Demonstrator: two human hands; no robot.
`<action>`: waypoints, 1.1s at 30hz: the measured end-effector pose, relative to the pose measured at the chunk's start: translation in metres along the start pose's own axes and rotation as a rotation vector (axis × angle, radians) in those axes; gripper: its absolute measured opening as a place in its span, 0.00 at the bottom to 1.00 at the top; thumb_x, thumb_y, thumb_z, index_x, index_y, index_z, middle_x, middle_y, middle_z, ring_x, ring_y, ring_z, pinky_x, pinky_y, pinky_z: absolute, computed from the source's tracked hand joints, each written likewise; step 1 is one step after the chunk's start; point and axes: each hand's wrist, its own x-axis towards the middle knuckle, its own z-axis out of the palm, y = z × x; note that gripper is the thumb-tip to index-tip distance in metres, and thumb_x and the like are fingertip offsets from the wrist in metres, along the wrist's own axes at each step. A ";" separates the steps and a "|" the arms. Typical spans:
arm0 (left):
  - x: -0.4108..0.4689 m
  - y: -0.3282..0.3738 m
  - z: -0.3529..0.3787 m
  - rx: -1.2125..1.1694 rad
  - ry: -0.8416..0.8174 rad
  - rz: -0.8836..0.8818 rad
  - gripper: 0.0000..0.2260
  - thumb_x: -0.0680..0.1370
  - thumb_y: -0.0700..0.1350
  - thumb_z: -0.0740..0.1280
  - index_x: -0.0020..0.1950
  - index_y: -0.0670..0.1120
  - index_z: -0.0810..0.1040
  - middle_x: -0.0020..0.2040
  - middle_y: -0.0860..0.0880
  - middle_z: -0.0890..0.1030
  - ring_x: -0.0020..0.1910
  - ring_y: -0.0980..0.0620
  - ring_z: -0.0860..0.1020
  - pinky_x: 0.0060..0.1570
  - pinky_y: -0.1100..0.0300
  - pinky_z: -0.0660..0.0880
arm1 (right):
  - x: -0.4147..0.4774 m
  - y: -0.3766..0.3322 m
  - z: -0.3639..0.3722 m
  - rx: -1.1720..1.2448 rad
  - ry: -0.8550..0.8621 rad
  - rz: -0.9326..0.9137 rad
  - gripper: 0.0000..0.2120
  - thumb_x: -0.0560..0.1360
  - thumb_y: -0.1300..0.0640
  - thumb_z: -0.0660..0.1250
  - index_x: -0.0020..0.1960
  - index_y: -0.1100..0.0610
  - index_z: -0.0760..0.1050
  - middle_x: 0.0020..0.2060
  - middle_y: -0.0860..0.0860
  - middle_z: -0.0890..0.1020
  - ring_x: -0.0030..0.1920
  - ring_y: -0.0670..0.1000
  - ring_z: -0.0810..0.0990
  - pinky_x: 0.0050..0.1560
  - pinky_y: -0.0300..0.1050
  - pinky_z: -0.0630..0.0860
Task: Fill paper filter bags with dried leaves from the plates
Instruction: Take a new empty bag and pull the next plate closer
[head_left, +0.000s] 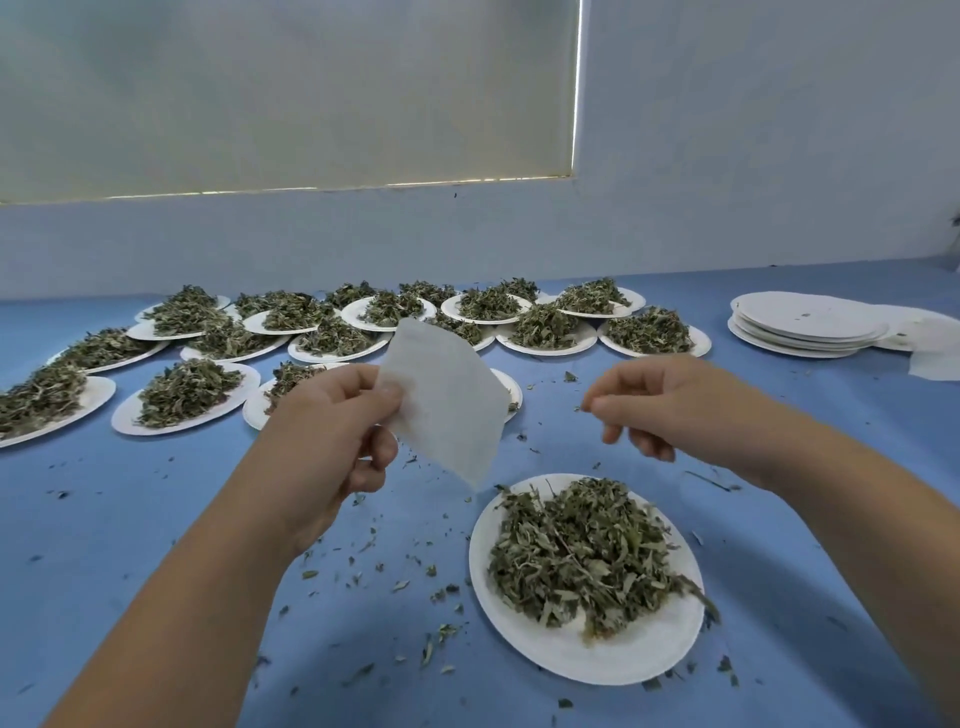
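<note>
My left hand (332, 421) pinches a flat white paper filter bag (447, 400) by its left edge and holds it in the air above the table. Just right of the bag my right hand (660, 400) hovers with its fingers curled and the thumb against the fingertips; nothing large shows between them. Below both hands a white paper plate (566, 654) carries a heap of dried green leaves (582, 551).
Several more plates heaped with dried leaves (187, 395) fill the far left and middle of the blue table (130, 519). A stack of bare plates (805, 322) stands far right beside some paper bags (930, 343). Leaf crumbs litter the cloth. A wall closes the back.
</note>
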 end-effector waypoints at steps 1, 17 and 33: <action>-0.001 0.000 0.001 0.033 0.010 0.021 0.09 0.80 0.39 0.63 0.42 0.44 0.79 0.28 0.50 0.73 0.22 0.55 0.66 0.19 0.65 0.61 | -0.001 -0.012 0.004 0.018 -0.010 -0.074 0.04 0.76 0.54 0.66 0.48 0.49 0.80 0.36 0.48 0.84 0.29 0.45 0.75 0.33 0.41 0.73; -0.020 -0.004 0.021 0.722 0.136 0.602 0.08 0.75 0.47 0.69 0.35 0.52 0.76 0.36 0.65 0.76 0.32 0.63 0.72 0.31 0.73 0.66 | 0.010 -0.065 0.072 0.078 0.092 -0.270 0.17 0.76 0.54 0.65 0.65 0.47 0.70 0.31 0.48 0.82 0.27 0.41 0.77 0.28 0.34 0.71; -0.023 -0.015 0.037 0.649 0.100 0.501 0.13 0.71 0.48 0.75 0.33 0.49 0.73 0.39 0.58 0.76 0.33 0.63 0.70 0.33 0.72 0.66 | 0.001 -0.049 0.075 0.172 0.045 -0.105 0.15 0.74 0.58 0.63 0.59 0.47 0.71 0.37 0.56 0.81 0.23 0.44 0.74 0.27 0.36 0.72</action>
